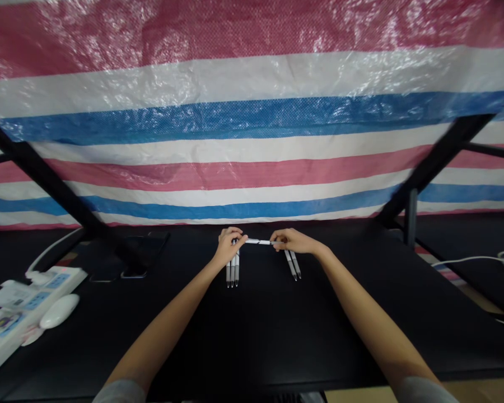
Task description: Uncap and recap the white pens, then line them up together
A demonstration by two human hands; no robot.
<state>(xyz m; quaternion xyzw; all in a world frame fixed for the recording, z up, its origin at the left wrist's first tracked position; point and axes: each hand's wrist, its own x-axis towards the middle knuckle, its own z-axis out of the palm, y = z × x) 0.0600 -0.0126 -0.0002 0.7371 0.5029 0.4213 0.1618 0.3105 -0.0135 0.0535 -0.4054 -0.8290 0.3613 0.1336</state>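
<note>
A white and grey pen (259, 242) is held level between my two hands, above the black table. My left hand (228, 246) pinches its left end with the thumb and fingers. At the right end, the fingers of my right hand (292, 240) are closed on it. Three similar pens (232, 271) lie side by side just below my left hand, tips toward me, their far ends partly hidden by it. Two more pens (293, 265) rest at a slant below my right hand, which covers their upper ends.
A white power strip (42, 302) with plugs and a white mouse (59, 311) are at the left. Behind them lie dark flat devices (138, 254). Black metal legs (428, 168) slant up on both sides before a striped plastic sheet (235, 123). White cables (466, 261) run at the right.
</note>
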